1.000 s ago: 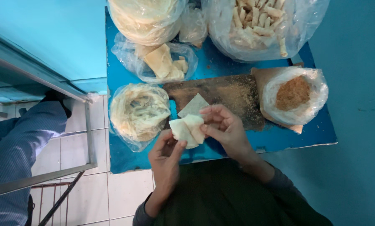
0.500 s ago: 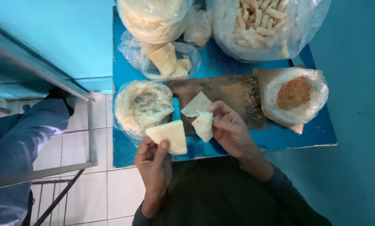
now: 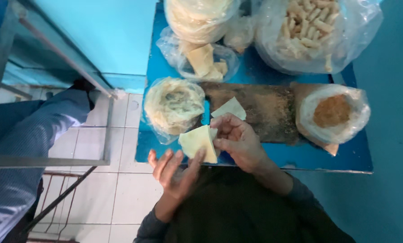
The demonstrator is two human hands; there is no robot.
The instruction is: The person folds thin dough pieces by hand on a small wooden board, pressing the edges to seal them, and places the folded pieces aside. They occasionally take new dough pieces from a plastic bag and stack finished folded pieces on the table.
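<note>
My right hand (image 3: 239, 141) pinches a pale triangular pastry sheet (image 3: 199, 143) at its right edge, above the near edge of the blue table (image 3: 278, 155). My left hand (image 3: 173, 171) is spread open just below the sheet, its fingertips at the sheet's lower edge. A second folded pale sheet (image 3: 229, 108) lies on the worn wooden board (image 3: 264, 112) just beyond my right hand.
A bag of thin dough sheets (image 3: 173, 105) sits left of the board. A bag of brown filling (image 3: 331, 112) stands at the right. Farther back are a bag of cut sheets (image 3: 203, 58), a dough stack (image 3: 197, 15) and a bag of rolled pastries (image 3: 311, 27). Another person's blue sleeve (image 3: 35, 135) is at left.
The sheet passed from my left hand to my right hand. My left hand let go and opened below it. The small piece my right hand held is gone from view.
</note>
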